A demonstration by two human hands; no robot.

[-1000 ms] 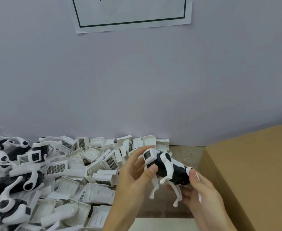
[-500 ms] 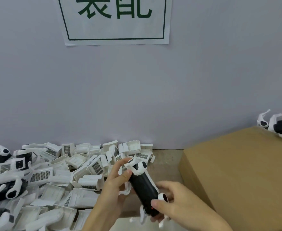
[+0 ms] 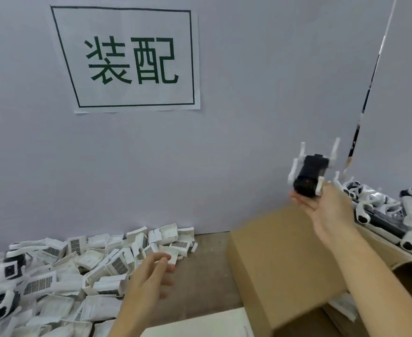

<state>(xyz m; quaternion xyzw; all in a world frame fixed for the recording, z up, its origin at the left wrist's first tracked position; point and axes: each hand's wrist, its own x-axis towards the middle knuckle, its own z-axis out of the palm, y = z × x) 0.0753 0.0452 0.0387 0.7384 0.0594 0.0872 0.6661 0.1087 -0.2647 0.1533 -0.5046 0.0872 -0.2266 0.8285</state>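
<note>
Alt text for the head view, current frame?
A person's raised right hand has a blurred black-and-white toy dog, legs up, at its fingertips, near a pile of similar toys on the right. The left hand hovers open beside a heap of white plastic parts; a cardboard box sits between, and a printed sign hangs on the wall.
</note>
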